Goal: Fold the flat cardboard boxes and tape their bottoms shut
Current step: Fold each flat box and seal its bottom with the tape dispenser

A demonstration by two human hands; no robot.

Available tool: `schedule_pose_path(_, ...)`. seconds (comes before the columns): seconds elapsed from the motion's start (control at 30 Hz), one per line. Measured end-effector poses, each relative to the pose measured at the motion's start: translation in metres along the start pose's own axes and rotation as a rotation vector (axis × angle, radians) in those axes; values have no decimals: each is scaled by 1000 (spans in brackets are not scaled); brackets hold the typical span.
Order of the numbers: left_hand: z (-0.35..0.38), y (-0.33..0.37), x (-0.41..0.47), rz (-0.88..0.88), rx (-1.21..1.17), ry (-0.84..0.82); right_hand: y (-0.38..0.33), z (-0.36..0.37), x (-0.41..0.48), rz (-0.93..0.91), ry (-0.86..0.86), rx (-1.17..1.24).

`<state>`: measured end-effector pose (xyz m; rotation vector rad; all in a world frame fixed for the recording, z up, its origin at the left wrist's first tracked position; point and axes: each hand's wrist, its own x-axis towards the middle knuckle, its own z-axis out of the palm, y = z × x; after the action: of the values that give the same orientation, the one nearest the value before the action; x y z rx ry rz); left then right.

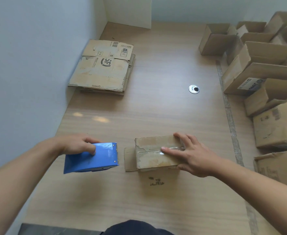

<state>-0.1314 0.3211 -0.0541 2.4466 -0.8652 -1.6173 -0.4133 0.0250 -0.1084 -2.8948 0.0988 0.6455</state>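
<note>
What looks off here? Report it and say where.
The small box under the right hand has a ragged, torn edge along its taped seam, and one flap sticks out flat at its left. Dark scuffs mark the table just in front of it.

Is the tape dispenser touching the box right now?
No: the left hand holds the blue tape dispenser clear of the box, bare table between them.

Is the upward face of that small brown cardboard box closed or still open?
Closed. The small brown cardboard box has its flaps lying flat, with clear tape across them under the right hand.
</note>
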Motion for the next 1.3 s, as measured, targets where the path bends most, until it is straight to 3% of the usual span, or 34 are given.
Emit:
schedule_pose_path(0.13,18,13,21,24,34,35,-4,0,-1,30,-49,6)
schedule_pose_path(0.23,33,24,35,65,42,76,-7,-1,0,39,-48,180)
schedule_pose_path(0.33,42,36,43,98,117,140,-19,-1,6,110,87,539)
schedule_pose_path(0.43,43,45,43,93,223,202,-37,10,19,246,305,751)
schedule_pose_path(0.53,48,60,43,47,358,259,-49,17,29,383,481,809)
schedule_pose_path(0.67,79,77,49,-48,495,416,-53,18,30,442,477,868)
schedule_pose_path(0.8,96,60,42,-120,385,578,-46,19,25,538,435,1146)
schedule_pose_path(0.97,108,19,42,-224,318,742,-40,24,21,516,404,1279)
schedule_pose_path(1.17,126,0,56,-208,72,726,-52,30,16,635,571,1108)
schedule_pose_path(1.3,120,20,52,-246,32,817,-61,32,16,612,476,1107)
